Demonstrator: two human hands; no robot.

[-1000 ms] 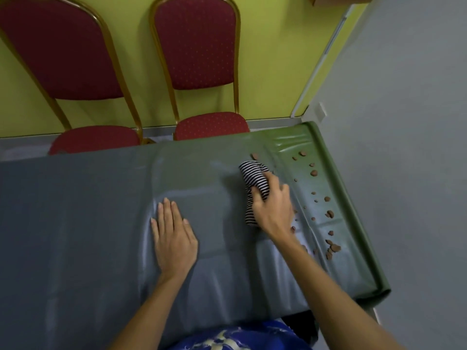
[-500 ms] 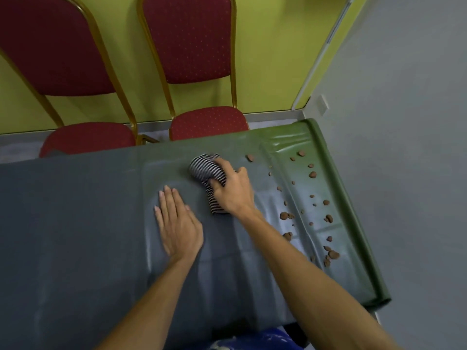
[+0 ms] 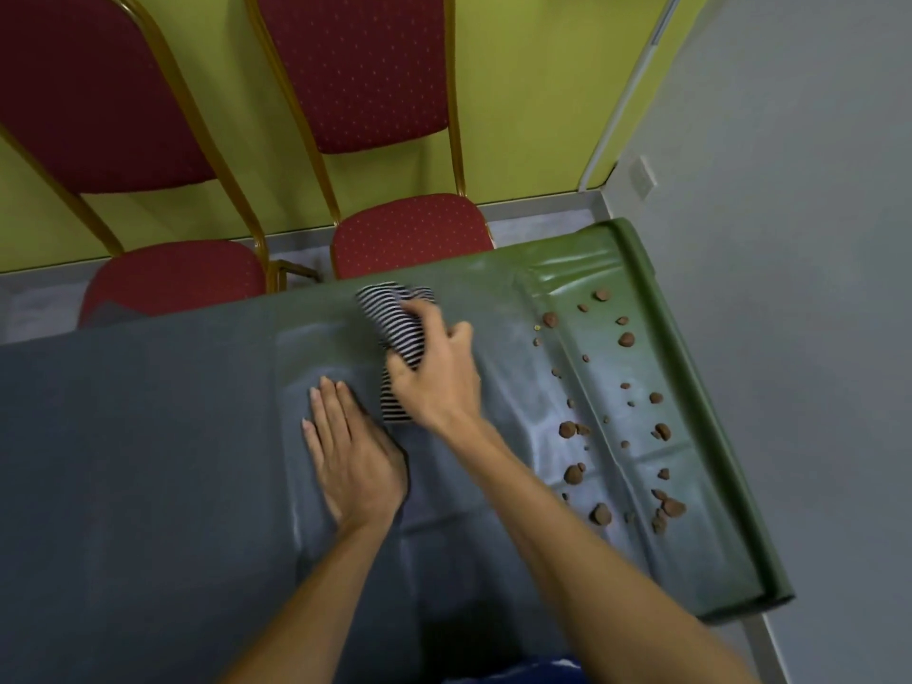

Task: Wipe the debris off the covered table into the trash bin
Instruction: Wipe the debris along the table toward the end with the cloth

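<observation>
- The right hand [image 3: 439,382] is clenched around a bunched black-and-white striped fabric rag [image 3: 395,320], pressing it down near the table's far edge.
- The left hand [image 3: 353,454] lies flat, fingers straight, palm down on the glossy grey-green plastic table cover [image 3: 148,436], just beside the rag, and it grasps nothing.
- If it were me, I'd pin the cover with that flat hand so it doesn't ruck up. Then I'd drag the rag low and steady toward the right end, herding the bits rather than flicking them.
- The debris [image 3: 567,429] is reddish-brown crumbly lumps, some chunky and some tiny. It's scattered over the table's right end, well apart from the rag, with a few bits sitting in the cover's creases.
- I can't see the trash bin anywhere from here. My guess is it's past that right edge.
</observation>
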